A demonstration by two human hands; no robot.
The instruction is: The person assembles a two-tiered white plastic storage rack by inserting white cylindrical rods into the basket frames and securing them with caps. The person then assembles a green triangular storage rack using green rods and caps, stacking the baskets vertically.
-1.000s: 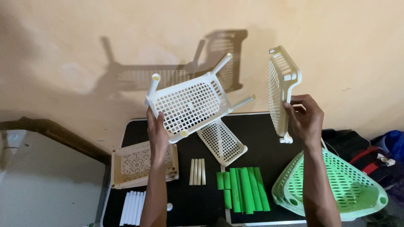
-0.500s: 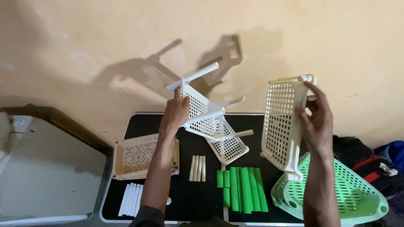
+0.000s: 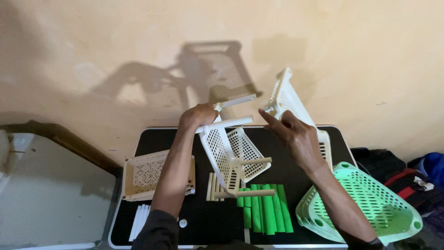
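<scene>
My left hand (image 3: 198, 116) grips the top edge of a white perforated tray (image 3: 218, 156) that has cream tubes pushed into its corners like legs. The tray hangs on edge above the black table (image 3: 277, 153), its tubes pointing right. My right hand (image 3: 292, 134) holds a second white perforated tray (image 3: 286, 103), tilted, with one corner up near the upper tubes of the first tray. A third white tray (image 3: 247, 150) lies flat on the table behind them.
On the table lie several green tubes (image 3: 266, 208), cream tubes (image 3: 212, 186), white tubes (image 3: 141, 217), a stack of cream lattice trays (image 3: 145, 175) at left and stacked green baskets (image 3: 365, 203) at right. A beige wall rises behind; bags (image 3: 416, 176) sit far right.
My left hand turned the legged tray further on edge and lowered it. My right hand swung the second tray in leftward, close to the first tray's upper tubes.
</scene>
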